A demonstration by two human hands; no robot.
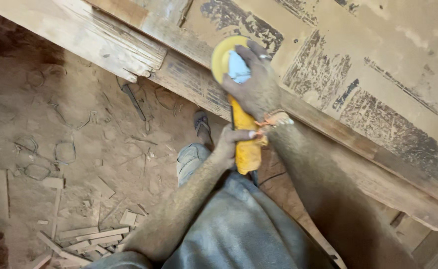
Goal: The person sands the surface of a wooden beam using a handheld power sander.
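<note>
At the near edge of the worn wooden panel (pixel 378 74), both hands grip a yellow grinder (pixel 244 144), right hand (pixel 256 84) over its head, left hand (pixel 229 144) on its body; a slip could gouge the wood or nick fingers.

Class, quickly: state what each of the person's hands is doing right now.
Left hand: closed around the yellow grinder at its handle.
Right hand: fingers wrapped over the grinder's head, by the disc.

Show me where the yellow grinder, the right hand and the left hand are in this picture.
yellow grinder (pixel 246 144): head view, on its yellow body between the two hands.
right hand (pixel 256 84): head view, on the back of the hand over the grinder's head.
left hand (pixel 229 144): head view, on the knuckles around the handle.
</note>
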